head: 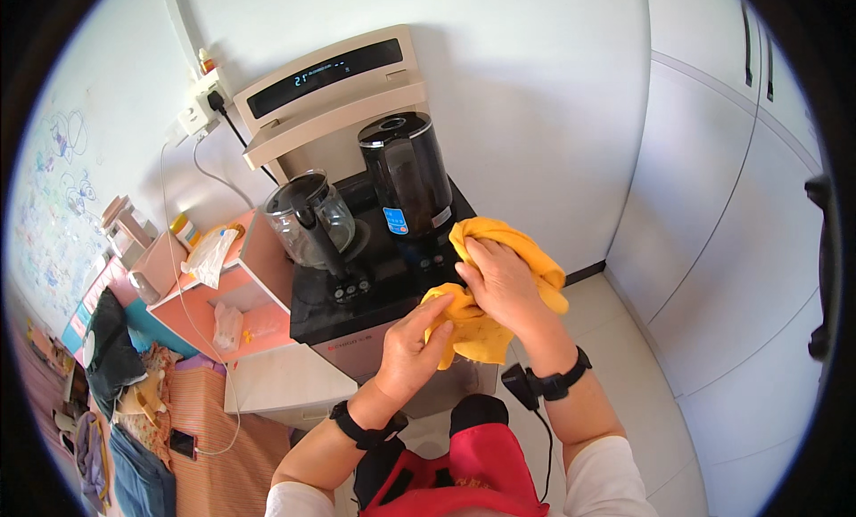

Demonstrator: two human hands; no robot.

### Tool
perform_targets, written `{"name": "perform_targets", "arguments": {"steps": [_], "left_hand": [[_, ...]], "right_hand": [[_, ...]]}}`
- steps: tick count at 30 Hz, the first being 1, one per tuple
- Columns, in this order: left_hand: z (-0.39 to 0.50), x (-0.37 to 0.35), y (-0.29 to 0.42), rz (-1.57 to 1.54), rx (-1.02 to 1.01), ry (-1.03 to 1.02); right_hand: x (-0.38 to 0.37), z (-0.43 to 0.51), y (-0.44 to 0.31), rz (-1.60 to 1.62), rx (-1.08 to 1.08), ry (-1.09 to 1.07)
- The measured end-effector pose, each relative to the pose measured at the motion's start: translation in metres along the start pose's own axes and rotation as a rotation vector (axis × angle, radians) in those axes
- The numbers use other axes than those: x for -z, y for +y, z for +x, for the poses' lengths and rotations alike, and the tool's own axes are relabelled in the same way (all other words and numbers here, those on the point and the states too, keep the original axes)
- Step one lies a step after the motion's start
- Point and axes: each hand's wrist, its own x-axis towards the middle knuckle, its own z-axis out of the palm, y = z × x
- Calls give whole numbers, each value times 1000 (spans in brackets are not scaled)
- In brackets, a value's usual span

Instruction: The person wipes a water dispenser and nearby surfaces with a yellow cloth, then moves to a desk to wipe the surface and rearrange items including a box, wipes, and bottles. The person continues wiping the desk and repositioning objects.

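A yellow cloth is bunched between my two hands over the right front part of a tea bar machine. My right hand grips its upper folds, beside the machine's right edge. Lower and to the left, my left hand pinches another part of it near the front edge. On the black top, a black electric kettle stands at the back right. A glass kettle with a black lid and handle sits to its left. Behind both rises the machine's beige back panel with a lit display.
A pink shelf unit holding small items stands left of the machine, above a white cabinet. A power strip with plugs hangs on the wall. Below left, a phone lies on an orange striped cover. White cupboards line the right.
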Motion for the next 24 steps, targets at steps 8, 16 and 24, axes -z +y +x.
{"name": "perform_targets", "arguments": {"steps": [8, 16, 24], "left_hand": [[37, -19, -4, 108, -183, -106], [59, -56, -12, -266, -18, -123], [27, -12, -13, -406, 99, -105]], "right_hand": [[-9, 63, 61, 279, -151, -275], [-19, 126, 93, 549, -372, -448], [-56, 124, 119, 1278, -316, -294]]}}
